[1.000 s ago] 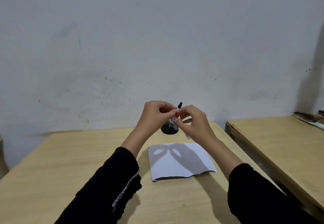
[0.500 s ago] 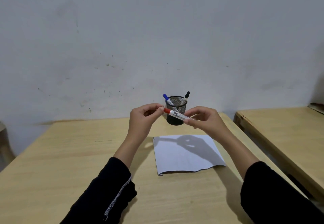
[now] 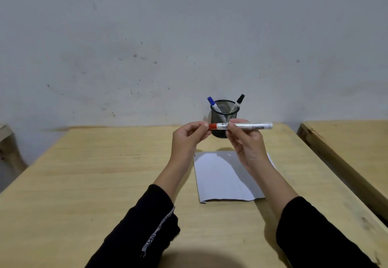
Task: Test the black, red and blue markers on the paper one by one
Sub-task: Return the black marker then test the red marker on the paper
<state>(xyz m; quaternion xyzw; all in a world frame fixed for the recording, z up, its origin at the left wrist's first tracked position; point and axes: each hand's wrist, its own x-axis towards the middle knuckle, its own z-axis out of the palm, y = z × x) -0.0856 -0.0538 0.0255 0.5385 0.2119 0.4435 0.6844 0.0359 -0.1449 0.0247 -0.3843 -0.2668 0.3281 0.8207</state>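
Observation:
I hold the red marker (image 3: 241,126) level in the air in front of the pen cup. My right hand (image 3: 245,141) grips its white barrel near the middle. My left hand (image 3: 188,137) pinches the red cap at the marker's left end. The cap sits on the marker. The black mesh pen cup (image 3: 224,118) stands at the table's far edge, with the blue marker (image 3: 212,103) leaning left in it and the black marker (image 3: 238,102) leaning right. The white paper (image 3: 220,179) lies flat on the table below my hands, partly covered by my right forearm.
The light wooden table (image 3: 105,173) runs to a grey wall behind the cup. A second wooden table (image 3: 346,141) stands to the right across a narrow gap. Part of a chair or stool (image 3: 8,141) shows at the far left edge.
My hands have drawn toward me and apart, off the pen cup. The red marker has turned from tilted to level, and more of its barrel shows to the right.

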